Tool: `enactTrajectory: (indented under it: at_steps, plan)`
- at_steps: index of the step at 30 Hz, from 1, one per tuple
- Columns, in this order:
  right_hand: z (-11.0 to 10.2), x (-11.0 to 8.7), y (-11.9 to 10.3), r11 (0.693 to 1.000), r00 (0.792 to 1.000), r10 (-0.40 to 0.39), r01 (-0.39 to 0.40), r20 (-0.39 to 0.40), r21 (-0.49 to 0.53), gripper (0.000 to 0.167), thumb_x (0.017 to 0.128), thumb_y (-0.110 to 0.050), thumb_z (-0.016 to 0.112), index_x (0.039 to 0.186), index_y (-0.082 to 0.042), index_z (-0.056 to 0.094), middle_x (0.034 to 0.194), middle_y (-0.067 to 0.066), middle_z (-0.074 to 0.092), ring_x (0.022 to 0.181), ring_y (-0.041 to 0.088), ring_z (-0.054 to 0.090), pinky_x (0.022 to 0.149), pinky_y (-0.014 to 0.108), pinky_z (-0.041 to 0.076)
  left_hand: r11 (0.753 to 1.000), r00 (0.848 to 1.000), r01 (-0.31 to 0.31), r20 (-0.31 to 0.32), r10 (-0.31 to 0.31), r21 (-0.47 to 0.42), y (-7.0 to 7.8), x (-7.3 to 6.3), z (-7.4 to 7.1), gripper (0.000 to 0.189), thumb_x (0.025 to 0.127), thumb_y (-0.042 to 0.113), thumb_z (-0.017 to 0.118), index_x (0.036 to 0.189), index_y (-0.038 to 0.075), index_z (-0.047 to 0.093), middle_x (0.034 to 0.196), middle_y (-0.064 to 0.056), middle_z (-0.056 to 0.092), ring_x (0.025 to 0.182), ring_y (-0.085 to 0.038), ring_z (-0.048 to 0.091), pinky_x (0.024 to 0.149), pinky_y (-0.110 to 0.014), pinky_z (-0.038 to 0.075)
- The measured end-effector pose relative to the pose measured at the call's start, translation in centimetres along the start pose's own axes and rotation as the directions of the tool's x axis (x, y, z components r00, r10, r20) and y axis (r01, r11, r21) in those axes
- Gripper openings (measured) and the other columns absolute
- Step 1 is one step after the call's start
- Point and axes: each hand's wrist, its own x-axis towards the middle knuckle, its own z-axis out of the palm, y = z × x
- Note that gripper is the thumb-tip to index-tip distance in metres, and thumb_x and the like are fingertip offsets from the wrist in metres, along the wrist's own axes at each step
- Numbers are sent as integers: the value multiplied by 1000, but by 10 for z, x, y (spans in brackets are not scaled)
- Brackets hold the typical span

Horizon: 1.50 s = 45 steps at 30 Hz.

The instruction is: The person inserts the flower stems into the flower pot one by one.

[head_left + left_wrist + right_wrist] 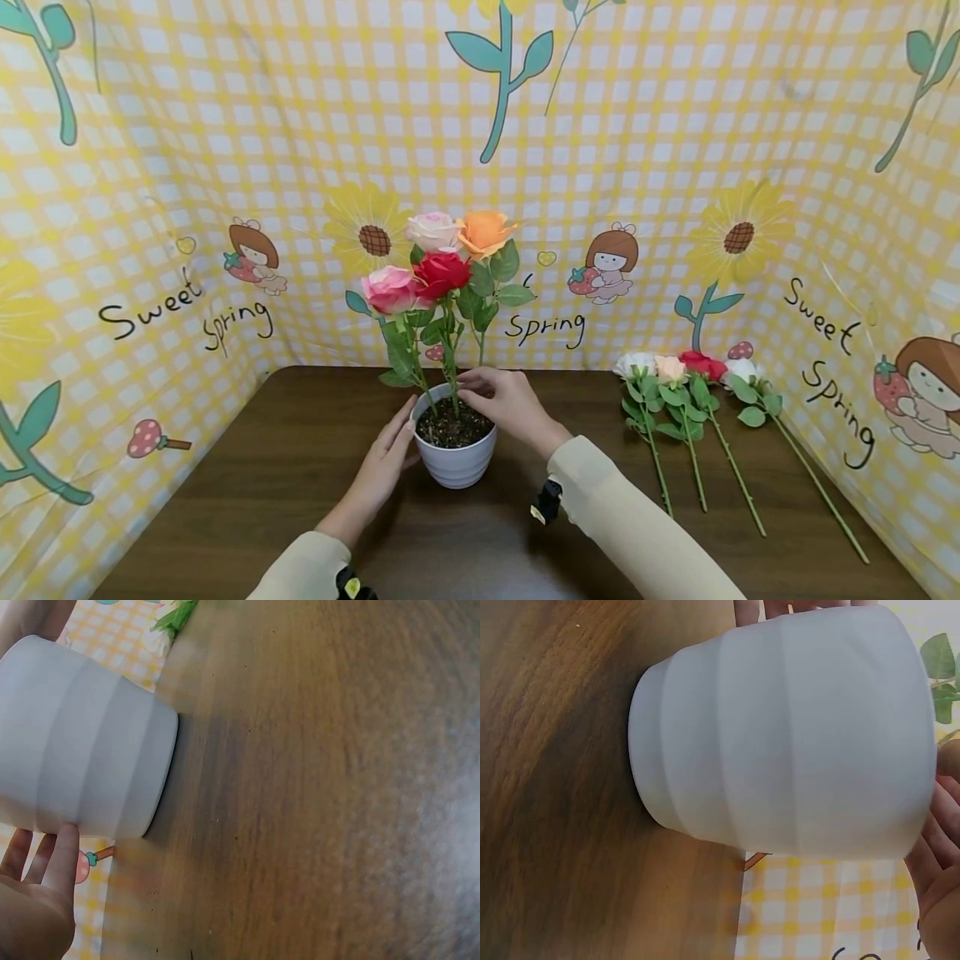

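Observation:
A white ribbed flowerpot (pixel 455 467) filled with dark soil (pixel 453 429) stands upright on the table. Pale pink (pixel 432 231), red (pixel 442 273) and pink-and-white (pixel 390 289) roses rise from it, along with an orange rose (pixel 486 233). My left hand (pixel 386 454) rests against the pot's left wall, its fingers (pixel 64 855) fairly straight. At the far right rim, my right hand (pixel 512 404) has bent fingers and thumb close together at the orange rose's lower stem. The hand itself hides the exact pinch point. In the right wrist view, these fingers (pixel 937 840) lie beside the rim.
On the table's right side lie several loose long-stemmed roses: white (pixel 636 365), peach (pixel 671 369), red (pixel 703 365) and another white one (pixel 741 371). Yellow checked cloth (pixel 637 125) hangs behind and on both sides of the brown table (pixel 247 467).

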Motion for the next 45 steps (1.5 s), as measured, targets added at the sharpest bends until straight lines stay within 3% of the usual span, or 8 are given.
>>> enactTrajectory:
  at_steps: [8, 15, 22, 34, 45]
  plan:
    - [-16, -8, 1, 999, 999, -26, 27, -25, 26, 19, 96, -19, 72, 112, -9, 75, 101, -7, 75, 89, 4, 68, 78, 25, 57, 1000, 1000, 7, 6, -7, 9, 2, 0, -1, 53, 111, 32, 38, 160, 14, 28, 163, -16, 20, 145, -38, 24, 101, -57, 45]
    - [-31, -20, 6, 999, 1000, 15, -14, -24, 31, 16, 96, -21, 72, 109, -13, 75, 99, -10, 74, 88, 2, 68, 79, 25, 57, 1000, 1000, 3, 12, -3, 6, 3, -1, -1, 53, 111, 32, 38, 160, 14, 28, 163, -16, 19, 145, -38, 23, 101, -57, 45]
    - [-47, -38, 20, 1000, 999, -6, 5, -52, -10, 12, 95, -20, 73, 107, -17, 74, 97, -10, 74, 85, 4, 67, 75, 28, 57, 1000, 1000, 6, 16, -6, 6, 4, -2, -2, 53, 111, 32, 38, 160, 14, 28, 163, -16, 19, 145, -38, 23, 101, -57, 45]
    - [-82, -78, 45, 994, 995, 59, -66, -75, -90, 10, 94, -20, 74, 103, -20, 74, 91, -14, 72, 80, 3, 67, 70, 27, 57, 1000, 1000, 8, 16, -8, -8, 2, -2, 0, 52, 111, 31, 38, 160, 15, 29, 163, -15, 19, 145, -38, 23, 101, -57, 45]
    - [-122, -116, 70, 965, 977, 179, -197, -113, -172, 13, 93, -20, 75, 106, -15, 74, 95, -6, 74, 84, 10, 69, 73, 31, 58, 1000, 1000, -2, 21, 2, -3, 1, 0, -1, 51, 111, 30, 38, 160, 15, 29, 163, -15, 19, 145, -38, 23, 101, -58, 45]
